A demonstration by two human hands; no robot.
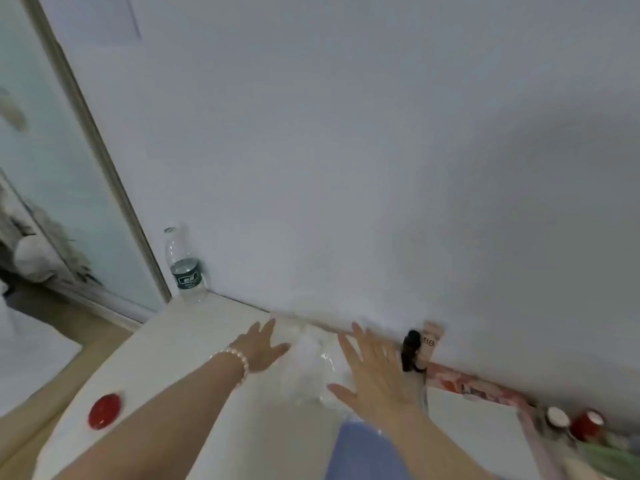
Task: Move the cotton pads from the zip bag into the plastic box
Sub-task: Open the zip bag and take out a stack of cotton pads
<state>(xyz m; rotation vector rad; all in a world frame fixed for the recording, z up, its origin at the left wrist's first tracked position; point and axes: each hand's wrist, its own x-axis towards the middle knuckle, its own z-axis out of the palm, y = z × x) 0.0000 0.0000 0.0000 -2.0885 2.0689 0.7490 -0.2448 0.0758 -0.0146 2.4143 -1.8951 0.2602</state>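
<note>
Both our hands are spread flat, fingers straight and fanned wide, gripping nothing. Our left hand point(261, 344) reaches forward with its fingertips at the left edge of a clear, crumpled plastic item point(308, 362); our right hand point(372, 370) lies over that item's right side. We cannot tell whether the fingers press on the plastic or hover just above it, as the frame is blurred.

The clear item sits on the white tabletop point(180, 341) between the two hands, close to the wall point(346, 150). It is transparent and shows white content inside. We cannot tell whether it is the zip bag or the plastic box, nor count the pads in it. A blue patch point(360, 448) shows below the right hand, under the forearm; its nature is unclear.

One bead bracelet point(239, 363) circles the left wrist.

Counted containers further out:
- One clear water bottle point(185, 268) with a dark green label, upright at the back left corner of the table, against the wall. Its liquid level is unclear.
- One black object point(410, 349) and one beige tube marked "BB" point(431, 341), just right of the right hand, against the wall.
- One white-capped jar point(557, 418) and one red jar point(588, 424) at the far right, beside each other; contents hidden.
- One red round disc point(104, 410) lies near the table's left edge, well apart from the hands.
</note>
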